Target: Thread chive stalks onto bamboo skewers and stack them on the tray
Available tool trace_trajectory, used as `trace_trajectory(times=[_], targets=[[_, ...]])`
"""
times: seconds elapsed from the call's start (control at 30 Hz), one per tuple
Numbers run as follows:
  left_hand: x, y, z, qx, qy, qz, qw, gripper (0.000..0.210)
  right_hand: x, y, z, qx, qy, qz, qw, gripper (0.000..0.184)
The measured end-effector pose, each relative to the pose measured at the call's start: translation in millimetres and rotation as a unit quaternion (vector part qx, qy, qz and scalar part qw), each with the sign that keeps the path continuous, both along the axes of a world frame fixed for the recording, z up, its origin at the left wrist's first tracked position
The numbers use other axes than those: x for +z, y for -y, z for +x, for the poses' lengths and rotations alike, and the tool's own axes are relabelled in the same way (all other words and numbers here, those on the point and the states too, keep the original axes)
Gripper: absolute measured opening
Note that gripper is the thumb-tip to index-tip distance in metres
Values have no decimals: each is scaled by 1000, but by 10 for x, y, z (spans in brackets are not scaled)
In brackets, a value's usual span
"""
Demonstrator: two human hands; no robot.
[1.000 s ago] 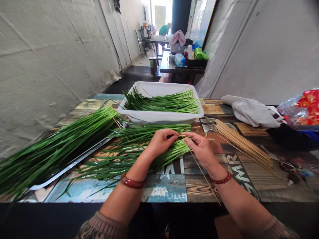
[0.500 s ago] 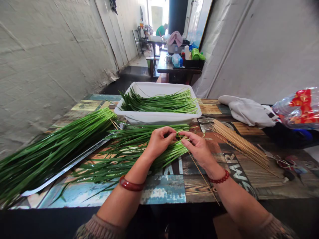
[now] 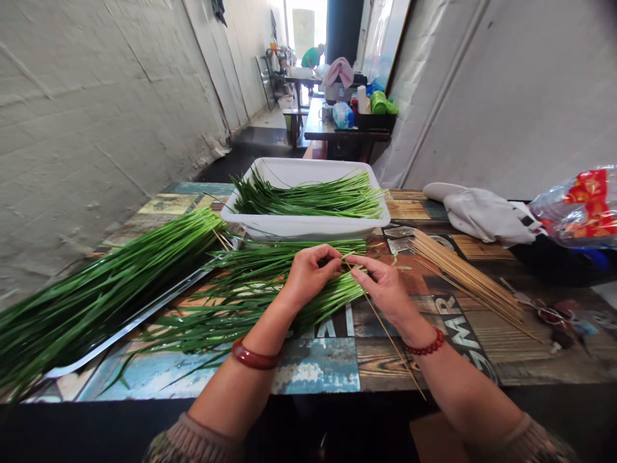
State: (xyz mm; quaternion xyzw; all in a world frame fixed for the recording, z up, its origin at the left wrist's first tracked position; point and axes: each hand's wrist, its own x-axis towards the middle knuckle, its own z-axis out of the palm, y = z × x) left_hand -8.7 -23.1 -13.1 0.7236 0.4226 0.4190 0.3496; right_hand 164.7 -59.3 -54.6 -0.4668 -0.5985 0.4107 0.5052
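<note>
Over a loose spread of garlic chives (image 3: 332,299), my two hands meet fingertip to fingertip. My left hand (image 3: 315,270) is closed, thumb and forefinger pinching the pale end of a chive. From the other side, my right hand (image 3: 378,280) pinches the same stalk end. A thin bamboo skewer (image 3: 393,341) slants from between the fingertips, under my right hand, to the table's front edge. Its upper end is at the chive, but the fingers partly hide how they meet.
Behind the hands stands a white tub (image 3: 308,227) of chives. A thick chive pile (image 3: 125,283) lies left on a metal tray (image 3: 139,321). To the right are bamboo skewers (image 3: 463,273), scissors (image 3: 549,312), a white cap (image 3: 482,212) and a plastic bag (image 3: 583,206). A person (image 3: 312,58) bends far back.
Almost nothing differs. Both hands keep their pinch at the chive and skewer, with only a very slight shift of the fingers and the view.
</note>
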Motion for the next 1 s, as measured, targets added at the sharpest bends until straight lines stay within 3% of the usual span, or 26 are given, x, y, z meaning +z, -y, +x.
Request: trace_trajectory(times=[0.37,0.6,1.0], targets=[[-51,-19,-12,-14,8,-49,999,13,-10,-1,-13,-5,-1,7,1000,28],[-32,-19,-26,-32,17,-62,997,15,60,30,-61,2,-6,16,1000,47],[-51,-13,-22,-51,2,-58,997,15,33,22,-63,-24,9,30,999,26]])
